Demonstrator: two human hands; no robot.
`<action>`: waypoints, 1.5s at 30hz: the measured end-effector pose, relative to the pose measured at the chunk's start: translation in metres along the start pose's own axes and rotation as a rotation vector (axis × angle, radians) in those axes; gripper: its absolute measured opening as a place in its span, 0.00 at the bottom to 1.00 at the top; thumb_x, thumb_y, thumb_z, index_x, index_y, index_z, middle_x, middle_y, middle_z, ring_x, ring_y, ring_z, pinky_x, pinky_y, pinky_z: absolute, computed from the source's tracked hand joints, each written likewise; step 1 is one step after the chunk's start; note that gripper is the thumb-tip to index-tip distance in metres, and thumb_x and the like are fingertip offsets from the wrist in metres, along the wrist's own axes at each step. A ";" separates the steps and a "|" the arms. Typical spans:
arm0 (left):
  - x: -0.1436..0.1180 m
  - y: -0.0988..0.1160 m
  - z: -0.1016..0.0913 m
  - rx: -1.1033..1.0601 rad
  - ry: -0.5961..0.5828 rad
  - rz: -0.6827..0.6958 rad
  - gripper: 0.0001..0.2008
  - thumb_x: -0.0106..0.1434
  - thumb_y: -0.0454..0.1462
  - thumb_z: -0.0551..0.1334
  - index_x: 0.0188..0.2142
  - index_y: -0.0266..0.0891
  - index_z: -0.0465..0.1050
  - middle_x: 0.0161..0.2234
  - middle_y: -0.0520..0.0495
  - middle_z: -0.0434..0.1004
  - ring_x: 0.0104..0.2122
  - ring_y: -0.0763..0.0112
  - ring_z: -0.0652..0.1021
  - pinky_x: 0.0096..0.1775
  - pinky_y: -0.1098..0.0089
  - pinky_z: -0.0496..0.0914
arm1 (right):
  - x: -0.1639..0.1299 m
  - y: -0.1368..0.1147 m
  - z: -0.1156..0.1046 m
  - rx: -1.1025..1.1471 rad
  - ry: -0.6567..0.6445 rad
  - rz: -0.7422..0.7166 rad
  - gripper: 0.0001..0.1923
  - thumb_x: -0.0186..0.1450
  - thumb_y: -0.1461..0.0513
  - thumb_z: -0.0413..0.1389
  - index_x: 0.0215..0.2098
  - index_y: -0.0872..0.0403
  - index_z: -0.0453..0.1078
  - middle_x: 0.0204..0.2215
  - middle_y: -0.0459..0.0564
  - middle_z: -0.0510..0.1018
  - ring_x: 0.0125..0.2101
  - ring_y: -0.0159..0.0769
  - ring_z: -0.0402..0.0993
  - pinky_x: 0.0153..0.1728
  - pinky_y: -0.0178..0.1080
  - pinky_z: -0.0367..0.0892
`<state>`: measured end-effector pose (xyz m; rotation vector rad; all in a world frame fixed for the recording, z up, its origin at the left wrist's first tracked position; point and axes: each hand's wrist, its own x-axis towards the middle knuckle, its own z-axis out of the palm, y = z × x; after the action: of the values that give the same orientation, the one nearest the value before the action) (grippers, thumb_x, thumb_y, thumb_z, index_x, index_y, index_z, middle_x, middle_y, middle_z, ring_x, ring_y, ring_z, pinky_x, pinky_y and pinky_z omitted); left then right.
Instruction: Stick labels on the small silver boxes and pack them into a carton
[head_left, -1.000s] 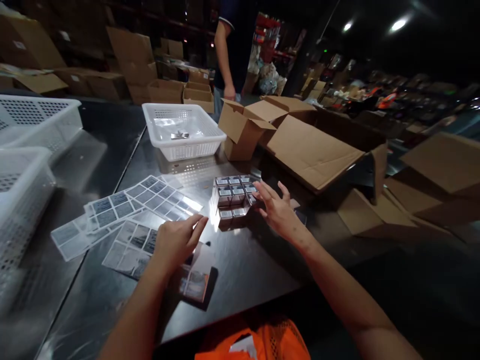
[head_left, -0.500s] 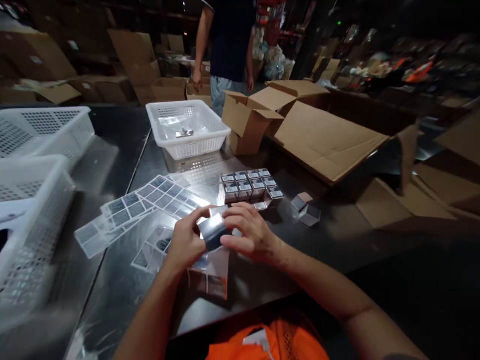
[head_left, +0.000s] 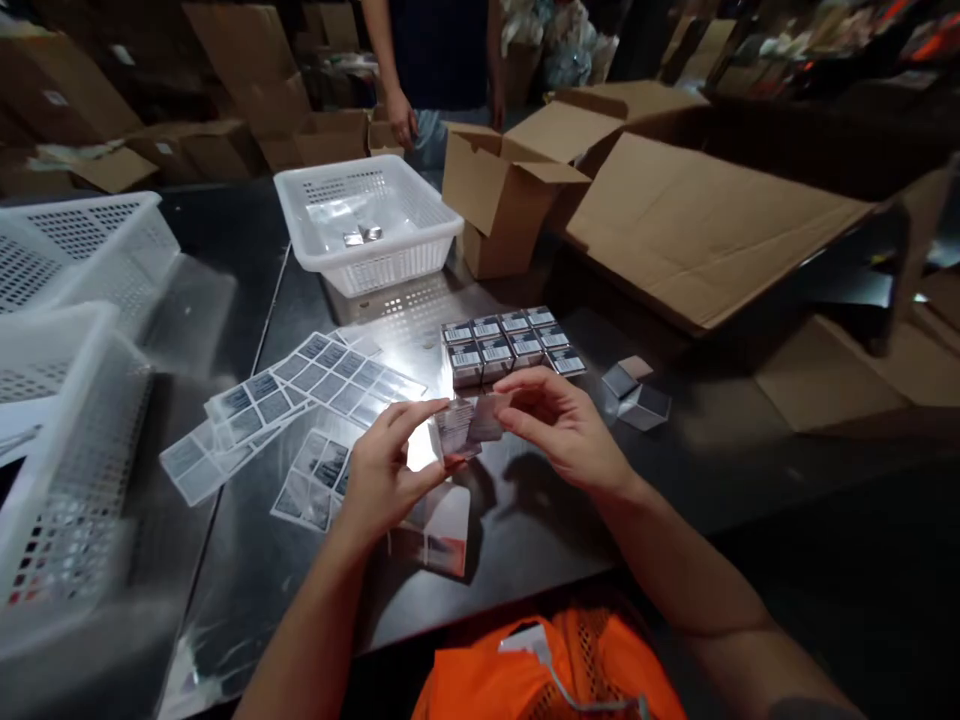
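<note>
Both my hands hold one small silver box (head_left: 463, 428) just above the dark metal table (head_left: 525, 520). My left hand (head_left: 386, 470) grips its left side and my right hand (head_left: 559, 425) pinches its right end. Just behind the held box stands a tight block of several small labelled boxes (head_left: 506, 345). One more small box (head_left: 637, 395) lies alone to the right of the block. Sheets of printed labels (head_left: 300, 395) are spread on the table to the left of my hands. A small carton (head_left: 442, 530) lies under my left wrist.
A white perforated basket (head_left: 367, 235) stands behind the boxes, and two more baskets (head_left: 67, 330) sit at the left. Open cardboard cartons (head_left: 675, 200) fill the back right. Another person (head_left: 435, 70) stands beyond the table by more cardboard boxes (head_left: 247, 90).
My right hand left the block of boxes and met my left hand. Both now hold a small box, turned so its labelled face shows. The view tilted down.
</note>
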<state>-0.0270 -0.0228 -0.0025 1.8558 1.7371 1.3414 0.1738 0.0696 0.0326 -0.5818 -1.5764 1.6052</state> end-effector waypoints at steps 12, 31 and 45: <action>-0.002 0.003 0.005 0.051 -0.057 0.064 0.25 0.56 0.35 0.73 0.54 0.47 0.75 0.45 0.49 0.80 0.33 0.73 0.78 0.30 0.75 0.71 | -0.005 0.003 -0.001 0.074 -0.005 0.265 0.34 0.53 0.61 0.71 0.50 0.49 0.57 0.26 0.38 0.75 0.41 0.36 0.77 0.36 0.35 0.71; -0.002 0.003 0.006 0.081 -0.051 0.040 0.23 0.57 0.42 0.72 0.53 0.46 0.76 0.46 0.47 0.81 0.32 0.70 0.78 0.30 0.72 0.72 | -0.005 0.003 0.004 -0.014 0.039 0.247 0.32 0.54 0.60 0.70 0.48 0.49 0.56 0.24 0.38 0.75 0.40 0.37 0.78 0.35 0.36 0.72; 0.005 -0.004 -0.007 0.226 0.396 -0.293 0.28 0.53 0.48 0.73 0.53 0.44 0.77 0.43 0.47 0.81 0.27 0.74 0.74 0.27 0.73 0.65 | -0.011 0.021 0.014 -0.517 -0.243 -0.292 0.28 0.58 0.55 0.71 0.52 0.51 0.67 0.46 0.52 0.76 0.45 0.40 0.75 0.47 0.42 0.76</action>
<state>-0.0356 -0.0203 0.0008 1.4214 2.3373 1.5165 0.1646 0.0540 0.0113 -0.4018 -2.1706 1.0791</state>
